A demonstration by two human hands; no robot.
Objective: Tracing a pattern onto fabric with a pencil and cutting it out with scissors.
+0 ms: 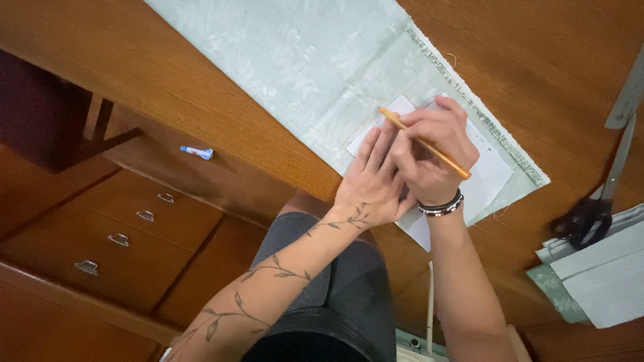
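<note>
**Tracing on cloth, marking under way**

On the desk [201, 80], pale green cloth [302, 60] lies spread, a white paper pattern [493, 175] on its near right end. Left hand [372, 181] lies flat and open, pinning the paper. Right hand [433, 151] is closed round an orange pencil [429, 145], its tip at the paper's far edge. I judge the outline only partly drawn; scissors [594, 214] lie untouched at right, so nothing is cut yet.

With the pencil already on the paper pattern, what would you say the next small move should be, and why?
Probably draw the pencil on along the edge of the white paper pattern. The right hand grips it in a writing hold, tip down near the paper, while the left hand lies flat, pinning the paper on the pale green cloth.
</note>
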